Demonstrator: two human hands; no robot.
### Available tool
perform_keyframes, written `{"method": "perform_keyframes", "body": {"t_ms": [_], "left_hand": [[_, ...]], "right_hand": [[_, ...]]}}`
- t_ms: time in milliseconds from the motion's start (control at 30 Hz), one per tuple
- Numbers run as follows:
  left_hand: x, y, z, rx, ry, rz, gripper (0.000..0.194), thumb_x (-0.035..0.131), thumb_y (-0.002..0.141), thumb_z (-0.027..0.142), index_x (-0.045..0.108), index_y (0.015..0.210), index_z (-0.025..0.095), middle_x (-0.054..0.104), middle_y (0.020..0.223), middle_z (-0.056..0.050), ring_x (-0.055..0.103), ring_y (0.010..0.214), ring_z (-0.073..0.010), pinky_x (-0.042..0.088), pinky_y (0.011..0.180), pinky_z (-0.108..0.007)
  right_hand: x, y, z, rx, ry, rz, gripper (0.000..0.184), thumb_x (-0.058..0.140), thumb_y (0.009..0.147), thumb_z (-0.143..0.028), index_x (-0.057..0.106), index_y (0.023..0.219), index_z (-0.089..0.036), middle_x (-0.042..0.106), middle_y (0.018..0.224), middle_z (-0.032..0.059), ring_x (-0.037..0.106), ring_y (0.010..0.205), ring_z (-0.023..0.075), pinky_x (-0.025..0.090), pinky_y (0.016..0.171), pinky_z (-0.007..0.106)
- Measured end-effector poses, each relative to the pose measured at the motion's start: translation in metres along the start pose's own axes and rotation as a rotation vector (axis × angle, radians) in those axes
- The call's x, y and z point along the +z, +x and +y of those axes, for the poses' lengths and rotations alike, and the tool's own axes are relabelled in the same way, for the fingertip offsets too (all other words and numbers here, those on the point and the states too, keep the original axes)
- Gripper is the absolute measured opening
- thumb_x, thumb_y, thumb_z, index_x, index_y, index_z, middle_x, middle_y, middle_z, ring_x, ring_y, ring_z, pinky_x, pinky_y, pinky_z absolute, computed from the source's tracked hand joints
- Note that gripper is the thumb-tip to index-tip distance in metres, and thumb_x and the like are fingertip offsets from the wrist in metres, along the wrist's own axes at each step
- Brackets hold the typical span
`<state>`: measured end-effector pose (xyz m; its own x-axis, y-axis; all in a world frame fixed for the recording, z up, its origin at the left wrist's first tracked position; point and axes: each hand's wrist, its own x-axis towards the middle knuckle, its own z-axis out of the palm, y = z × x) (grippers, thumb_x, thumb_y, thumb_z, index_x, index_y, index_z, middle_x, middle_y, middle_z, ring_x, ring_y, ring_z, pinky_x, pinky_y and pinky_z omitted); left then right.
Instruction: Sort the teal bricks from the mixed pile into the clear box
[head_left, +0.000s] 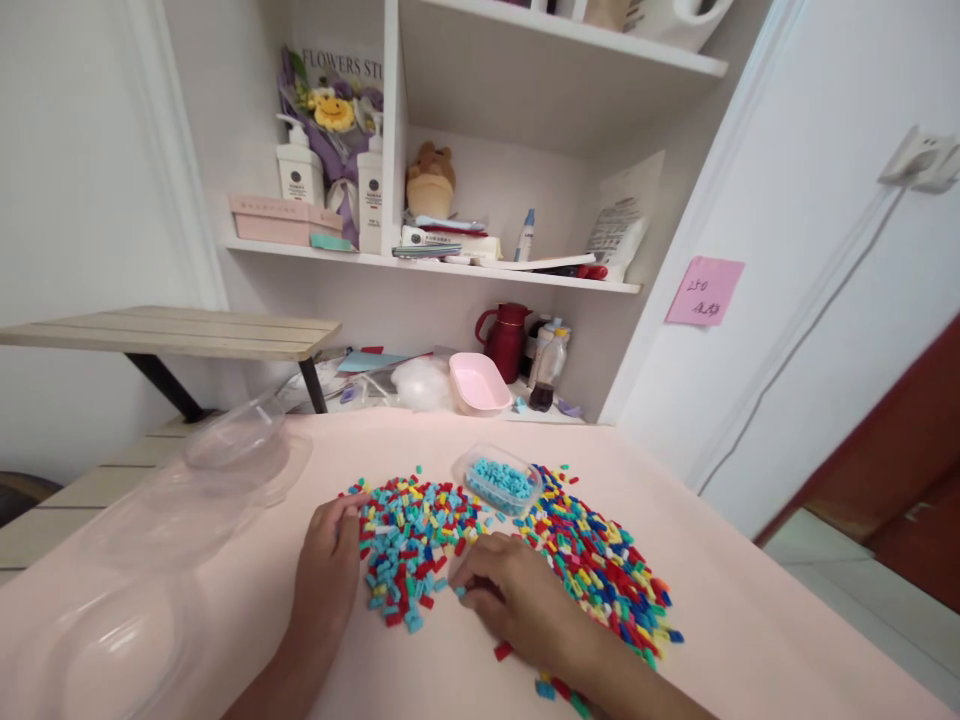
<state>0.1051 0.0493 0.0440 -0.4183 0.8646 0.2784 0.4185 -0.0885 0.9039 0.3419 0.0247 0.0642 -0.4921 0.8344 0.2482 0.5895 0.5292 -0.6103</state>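
Observation:
Two heaps of small plastic toy bricks lie on the pink tabletop. The left heap mixes light-blue, red, yellow and green bricks; the right heap is mostly red, dark blue, yellow and green. My left hand rests on its side against the left heap's edge, fingers stretched toward the bricks and nothing visible in it. Between the heaps, my right hand is curled, with a light-blue brick at its thumb and fingertips. Beyond it stands a clear plastic box holding light-blue bricks.
Several clear plastic containers stand along the table's left side. A pink basin, a dark red jug and a bottle stand at the back, below a loaded shelf. A small wooden stand rises at the left.

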Motion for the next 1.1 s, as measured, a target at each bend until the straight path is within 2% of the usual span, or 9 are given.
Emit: {"method": "perform_keyframes", "body": {"t_ms": [100,267,367,467,600,700,800,933,1100], "left_hand": [[0.002,0.003,-0.005,-0.016,-0.008,-0.008,0.043,0.040,0.079,0.052,0.068,0.095,0.024,0.065,0.113,-0.008,0.057,0.112,-0.0269,0.044,0.100,-0.043],[0.004,0.006,-0.003,-0.052,-0.018,-0.007,0.045,0.040,0.074,0.054,0.068,0.093,0.023,0.066,0.112,-0.008,0.056,0.115,-0.0285,0.041,0.104,-0.045],[0.002,0.006,0.001,-0.062,-0.026,0.001,0.045,0.040,0.073,0.054,0.068,0.092,0.023,0.066,0.112,-0.008,0.057,0.113,-0.0284,0.041,0.104,-0.045],[0.001,0.004,0.003,-0.066,-0.037,0.021,0.043,0.041,0.074,0.053,0.068,0.091,0.024,0.068,0.112,-0.007,0.058,0.112,-0.0280,0.042,0.104,-0.044],[0.001,0.004,0.002,-0.117,-0.065,0.032,0.041,0.043,0.073,0.053,0.068,0.090,0.024,0.070,0.109,-0.007,0.061,0.108,-0.0280,0.044,0.102,-0.045],[0.001,0.004,0.001,-0.138,-0.072,0.013,0.043,0.044,0.073,0.054,0.067,0.092,0.025,0.070,0.112,-0.007,0.060,0.111,-0.0284,0.043,0.102,-0.045],[0.000,0.004,0.002,-0.176,-0.064,-0.009,0.043,0.044,0.072,0.055,0.067,0.093,0.025,0.071,0.109,-0.007,0.060,0.112,-0.0290,0.043,0.102,-0.045],[0.000,0.003,0.002,-0.200,-0.094,-0.048,0.044,0.045,0.072,0.058,0.066,0.093,0.026,0.072,0.105,-0.006,0.062,0.109,-0.0286,0.046,0.097,-0.043],[0.002,0.003,0.000,-0.175,-0.113,-0.036,0.043,0.045,0.073,0.057,0.067,0.092,0.026,0.072,0.106,-0.006,0.063,0.107,-0.0277,0.045,0.098,-0.042]], "right_hand": [[-0.019,0.003,0.000,0.047,0.113,0.081,0.023,0.057,0.079,-0.010,0.074,0.089,-0.022,0.073,0.084,0.0008,0.065,0.077,0.0165,0.046,0.074,0.025],[-0.052,0.008,0.020,0.192,0.255,0.505,0.024,0.058,0.087,-0.030,0.071,0.104,-0.020,0.068,0.075,0.0016,0.058,0.064,0.0166,0.045,0.060,0.026],[-0.061,0.012,0.041,0.202,0.231,0.639,0.029,0.059,0.087,-0.037,0.071,0.106,-0.019,0.068,0.079,0.0034,0.058,0.067,0.0179,0.047,0.063,0.028],[-0.066,0.016,0.056,0.166,0.160,0.646,0.033,0.060,0.086,-0.040,0.071,0.109,-0.020,0.070,0.089,0.0056,0.059,0.068,0.0177,0.049,0.065,0.030],[-0.078,0.013,0.062,0.178,0.158,0.663,0.038,0.057,0.088,-0.042,0.069,0.116,-0.020,0.070,0.097,0.0076,0.060,0.067,0.0173,0.050,0.065,0.031],[-0.086,0.008,0.060,0.201,0.188,0.690,0.036,0.054,0.090,-0.043,0.069,0.116,-0.022,0.069,0.104,0.0084,0.064,0.080,0.0203,0.052,0.074,0.034],[-0.086,0.007,0.061,0.136,0.235,0.623,0.036,0.051,0.092,-0.040,0.068,0.119,-0.024,0.063,0.121,0.0090,0.064,0.095,0.0216,0.053,0.081,0.035],[-0.080,0.009,0.068,0.128,0.123,0.474,0.036,0.050,0.091,-0.032,0.067,0.122,-0.025,0.061,0.109,0.0080,0.064,0.090,0.0196,0.054,0.079,0.035],[-0.075,0.008,0.060,0.084,0.068,0.484,0.035,0.046,0.094,-0.027,0.065,0.123,-0.025,0.062,0.109,0.0079,0.063,0.084,0.0183,0.053,0.076,0.034]]}}
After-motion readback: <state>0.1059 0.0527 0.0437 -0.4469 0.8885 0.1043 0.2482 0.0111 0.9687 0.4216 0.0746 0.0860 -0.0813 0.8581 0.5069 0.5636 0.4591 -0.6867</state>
